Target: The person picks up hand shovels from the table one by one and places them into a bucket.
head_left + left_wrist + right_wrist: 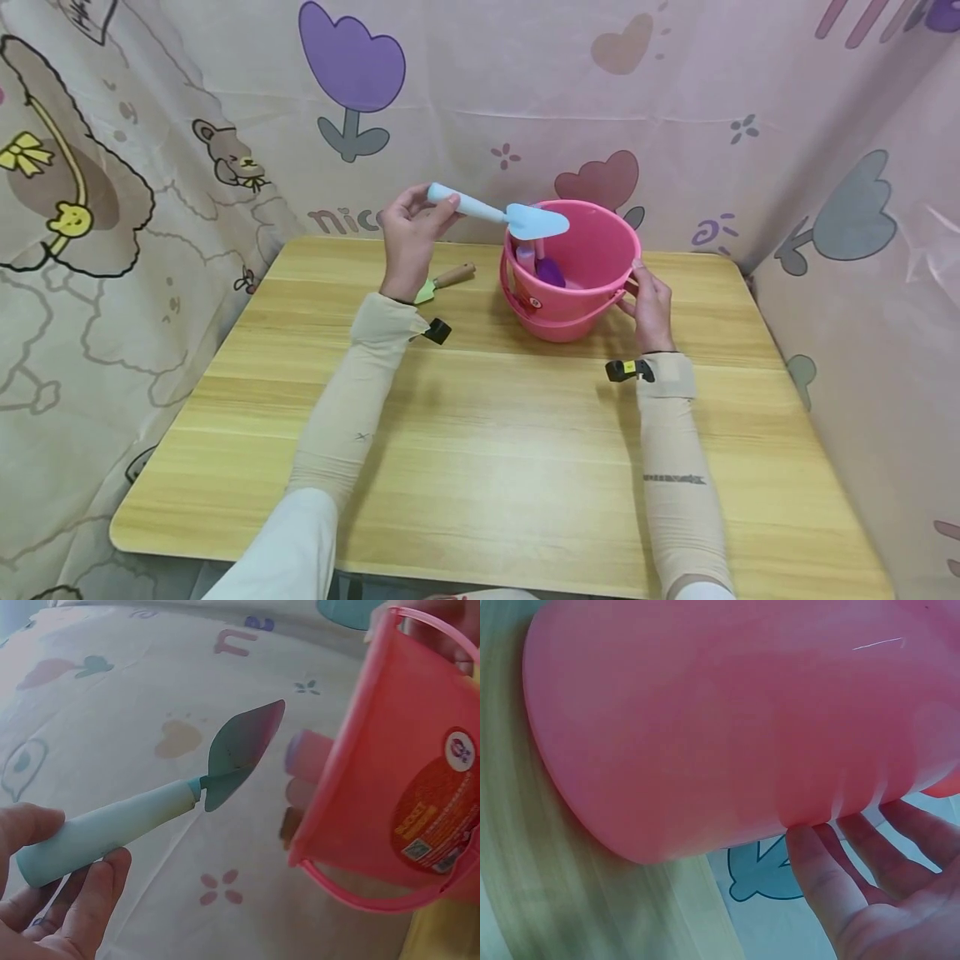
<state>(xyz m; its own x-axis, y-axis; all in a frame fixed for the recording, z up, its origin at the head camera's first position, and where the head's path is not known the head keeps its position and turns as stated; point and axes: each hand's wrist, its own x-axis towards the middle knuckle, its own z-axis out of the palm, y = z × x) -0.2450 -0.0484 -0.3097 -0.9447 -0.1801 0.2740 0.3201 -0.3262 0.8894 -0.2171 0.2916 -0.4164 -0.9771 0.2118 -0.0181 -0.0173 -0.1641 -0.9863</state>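
In my left hand (408, 242) I hold a light blue hand trowel (536, 222) by the end of its handle, between thumb and fingers. Its blade overlaps the near-left rim of a pink bucket (596, 242) in the head view and shows beside the bucket's mouth in the left wrist view. My right hand (654, 307) touches the bucket's right side near the rim, its fingers (870, 844) fairly straight against the outer wall. Inside the bucket lie a purple piece (550, 272) and tools with pinkish handles (526, 257), partly hidden by the wall.
Behind my left wrist a small tool with a green blade and wooden handle (455, 275) lies on the wooden table (480, 433). The bucket's carrying handle (375, 902) hangs down its front. A patterned curtain (465, 83) stands behind the table.
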